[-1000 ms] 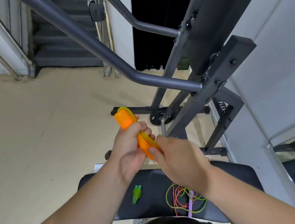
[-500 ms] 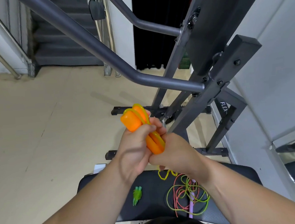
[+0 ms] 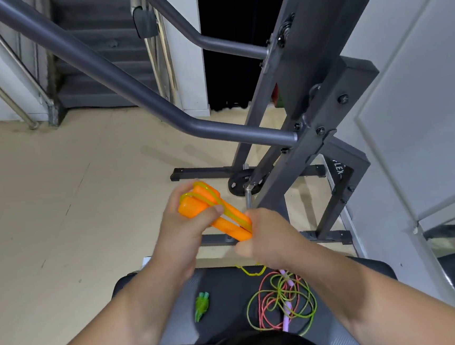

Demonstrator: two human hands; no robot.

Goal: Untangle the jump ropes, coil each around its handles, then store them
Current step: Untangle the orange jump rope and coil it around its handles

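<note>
Both hands meet above the front edge of a black padded desk (image 3: 156, 310). The left hand (image 3: 183, 231) is closed around the upper ends of a pair of orange handles (image 3: 211, 215) held side by side and slanting down to the right, thumb pressed across them. A yellow rope (image 3: 215, 198) loops over the top of the handles and runs along their length in a couple of strands. The right hand (image 3: 268, 237) is curled shut at the lower ends of the handles, pinching the rope there — a short slack loop of it hangs below that hand and touches the desk.

On the desk, under the right forearm, lies a loose tangle of rope (image 3: 281, 302): green and pink strands overlapping, with a lilac handle (image 3: 287, 307) running through the middle. A small green piece (image 3: 201, 306) lies well apart to the left of the tangle. Beyond the hands stands a grey gym frame (image 3: 295, 139) on a beige floor (image 3: 44, 202).
</note>
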